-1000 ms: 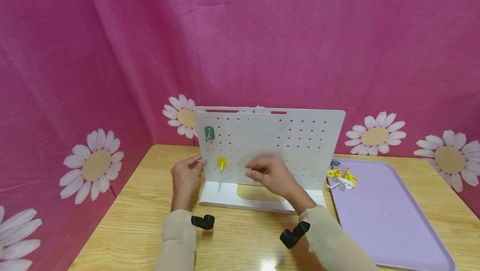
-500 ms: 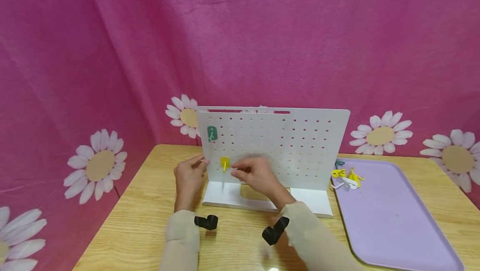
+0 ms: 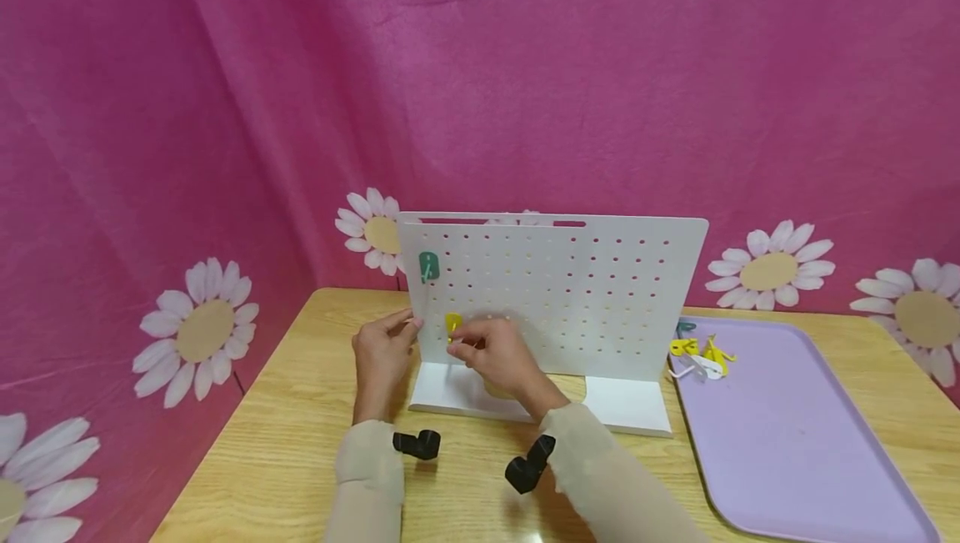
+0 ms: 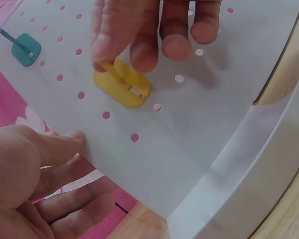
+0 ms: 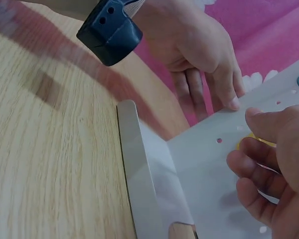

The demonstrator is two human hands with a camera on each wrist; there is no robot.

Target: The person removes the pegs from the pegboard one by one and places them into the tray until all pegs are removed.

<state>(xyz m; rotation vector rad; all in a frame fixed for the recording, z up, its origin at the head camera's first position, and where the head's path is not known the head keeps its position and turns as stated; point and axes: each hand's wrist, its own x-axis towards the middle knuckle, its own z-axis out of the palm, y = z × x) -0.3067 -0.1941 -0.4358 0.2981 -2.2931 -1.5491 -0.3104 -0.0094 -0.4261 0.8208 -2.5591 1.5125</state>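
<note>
A white pegboard [image 3: 540,293] stands upright on its base. Low on its left side is a yellow hook [image 4: 120,85], and a green hook [image 3: 429,267] is fixed above it. My right hand [image 3: 497,355] is at the yellow hook, thumb and forefinger pinching its projecting arm; in the right wrist view the fingers hide most of the hook. At the board's left edge, my left hand [image 3: 383,355] grips with the thumb on the front and the other fingers behind, best seen in the left wrist view.
To the right lies a lilac tray [image 3: 795,443] on the wooden table [image 3: 285,409]. Several loose hooks [image 3: 703,357], yellow, white and green, are heaped at its far left corner. A pink flowered cloth [image 3: 570,93] hangs behind.
My right hand has moved left across the pegboard to the yellow hook and taken hold of it. My left hand keeps its place at the board's edge. The head view has shifted slightly.
</note>
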